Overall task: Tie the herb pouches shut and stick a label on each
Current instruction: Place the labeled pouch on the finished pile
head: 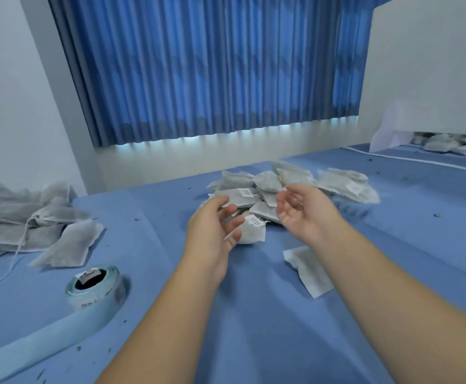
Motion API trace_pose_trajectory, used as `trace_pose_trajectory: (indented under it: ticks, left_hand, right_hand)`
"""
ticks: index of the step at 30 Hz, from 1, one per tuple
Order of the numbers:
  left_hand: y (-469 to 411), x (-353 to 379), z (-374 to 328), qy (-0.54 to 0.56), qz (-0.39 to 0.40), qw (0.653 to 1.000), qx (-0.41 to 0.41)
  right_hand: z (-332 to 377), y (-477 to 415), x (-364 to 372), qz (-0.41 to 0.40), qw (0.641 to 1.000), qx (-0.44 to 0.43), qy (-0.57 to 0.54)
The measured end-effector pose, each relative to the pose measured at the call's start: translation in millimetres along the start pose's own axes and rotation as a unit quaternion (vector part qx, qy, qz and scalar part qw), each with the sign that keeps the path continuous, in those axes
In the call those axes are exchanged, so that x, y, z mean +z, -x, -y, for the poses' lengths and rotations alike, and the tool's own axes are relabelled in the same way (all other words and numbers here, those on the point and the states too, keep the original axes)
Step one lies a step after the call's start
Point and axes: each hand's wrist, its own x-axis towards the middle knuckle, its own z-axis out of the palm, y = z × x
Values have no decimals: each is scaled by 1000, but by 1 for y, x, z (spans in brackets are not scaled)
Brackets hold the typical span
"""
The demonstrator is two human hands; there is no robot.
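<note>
Grey loose-stringed pouches [35, 228] lie to your left; your left hand [212, 231], relaxed and empty like your right hand [305, 214], is nearer.

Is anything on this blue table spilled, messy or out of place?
Yes, small things. Dark crumbs lie scattered over the blue cloth, likely spilled herb. One pouch lies alone, apart from the middle pile. The label roll trails a long loose strip toward the near edge.
</note>
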Motion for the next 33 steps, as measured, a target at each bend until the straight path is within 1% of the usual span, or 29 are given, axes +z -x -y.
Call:
trace_pose_trajectory:
  ticks: [2,4,8,11,15,17,18,21,22,23,24,25,27,29,30,31,33]
  left_hand:
    - [3,-11,-6,9,-6,1000,3]
    - [6,-29,-17,13,-18,1000,14]
    - [12,-77,-50,17,-52,998,45]
    - [20,-121,-76,10,-98,992,76]
    - [35,-182,-105,-38,-157,983,93]
    - [41,-212,-118,-79,-188,975,88]
    - [44,-227,-124,-103,-204,970,85]
    - [49,-274,-141,-199,-266,940,81]
    - [49,-290,-146,-240,-291,921,92]
    - [50,-306,-152,-300,-317,893,112]
    - [50,-323,-157,-385,-343,846,134]
    - [51,-338,-163,-483,-368,781,150]
    - [54,-364,-173,-654,-396,630,135]
    - [54,-385,-181,-770,-400,494,60]
    - [53,-393,-183,-802,-400,444,9]
    - [52,-401,-184,-810,-402,425,-35]
    - [51,-415,-183,-795,-403,442,-99]
  right_hand:
    - [-19,0,6,-3,998,30,56]
    - [-40,4,20,21,993,54,104]
    - [-88,19,65,92,978,80,169]
    - [-124,36,104,146,964,87,204]
    - [-172,67,155,230,942,89,229]
    - [-198,83,176,286,920,76,257]
    - [-210,89,184,314,903,57,287]
    - [-242,103,200,373,838,-38,398]
    - [-250,104,202,376,821,-71,423]
    - [-257,103,203,373,811,-101,438]
    - [-263,100,203,367,806,-127,447]
    - [-266,97,202,362,801,-150,453]
    - [-269,89,200,355,792,-179,463]
    - [-270,81,197,348,790,-184,470]
    - [-270,78,196,345,790,-179,474]
    - [-270,75,195,343,792,-172,475]
    - [-270,71,193,340,798,-157,472]
